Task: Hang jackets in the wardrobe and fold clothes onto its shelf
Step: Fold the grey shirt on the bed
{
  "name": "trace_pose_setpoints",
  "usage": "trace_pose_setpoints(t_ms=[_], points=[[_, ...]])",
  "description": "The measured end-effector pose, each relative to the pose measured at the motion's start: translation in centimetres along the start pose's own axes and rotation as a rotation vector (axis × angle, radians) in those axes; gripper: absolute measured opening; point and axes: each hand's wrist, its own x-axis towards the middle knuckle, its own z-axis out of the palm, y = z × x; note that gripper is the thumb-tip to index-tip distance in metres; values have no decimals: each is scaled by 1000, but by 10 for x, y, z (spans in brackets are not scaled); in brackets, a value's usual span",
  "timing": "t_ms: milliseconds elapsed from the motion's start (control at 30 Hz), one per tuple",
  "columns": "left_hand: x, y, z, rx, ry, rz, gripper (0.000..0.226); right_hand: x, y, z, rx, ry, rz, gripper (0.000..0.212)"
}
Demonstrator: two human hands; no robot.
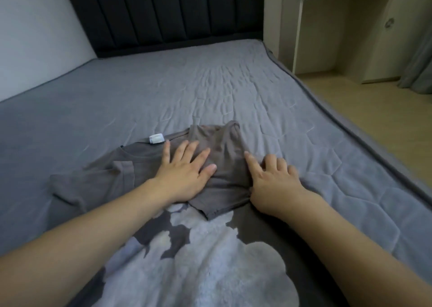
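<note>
Grey-brown T-shirt (131, 166) spread on the grey quilted bed (210, 84), directly ahead of both hands and under them. Long axis running from the neckline, away toward the headboard (163, 14) and slightly left, down to the printed front (198, 260) close beneath the forearms. White label (156, 138) showing at the collar. Right-hand sleeve and side panel already turned inward over the chest, forming a folded flap (222, 162) between the two hands; opposite sleeve (93, 180) lying flat and unfolded, out to the left.

Left hand (184, 173) flat on the flap, fingers straight and spread, pressing the cloth down. Right hand (273, 180) at the flap's outer crease, index finger extended along the edge, other fingers curled loosely; thumb hidden under the fabric edge, so an actual pinch cannot be told, though nothing plainly gripped.

Likely mid-fold. Unfolded sleeve nearer the left hand, so probably that hand's job to bring it across toward the right, parallel to the long axis, with the right hand anchoring the crease. Wardrobe not identifiable in view.
</note>
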Motion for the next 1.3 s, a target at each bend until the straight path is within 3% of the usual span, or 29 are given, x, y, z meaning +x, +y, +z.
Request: trace_pose_setpoints(t_ms=[67, 200, 300, 500, 600, 700, 800, 867, 933, 1000, 1067, 1133, 1233, 1300], points=[[-18, -42, -4, 21, 33, -73, 79, 16, -16, -4, -54, 23, -164, 59], [-12, -126, -10, -37, 135, -444, 58, 78, -52, -14, -54, 209, -304, 46], [-12, -149, 17, -118, 127, -533, 54, 129, -68, -9, -37, 349, -314, 39], [-1, -173, 38, -352, 426, -722, 41, 185, -80, 29, 4, 340, -195, 41], [3, -179, 39, -355, 444, -700, 29, 183, -79, 36, 17, 483, -168, 50], [-5, -180, 35, -540, 657, -634, 13, 174, -75, 33, 92, 598, -115, 29], [-23, -173, 30, -697, 855, -539, 25, 166, -71, 32, 202, 638, -95, 15], [-39, -166, 25, -729, 895, -451, 30, 160, -70, 30, 353, 699, -110, 9], [-49, -166, 21, -649, 878, -311, 19, 156, -67, 28, 466, 745, -86, 10], [-54, -169, 20, -539, 801, -209, 29, 154, -63, 28, 603, 745, -35, 17], [-54, -168, 22, -433, 774, -257, 45, 150, -61, 25, 842, 696, -11, 31], [-48, -167, 26, -312, 716, -361, 45, 146, -63, 25, 999, 630, -18, 39], [-43, -165, 34, -272, 369, -484, 48, 150, -64, 30, 632, 561, -65, 40], [-43, -166, 44, -235, 244, -522, 52, 156, -62, 38, 361, 441, -93, 22]])
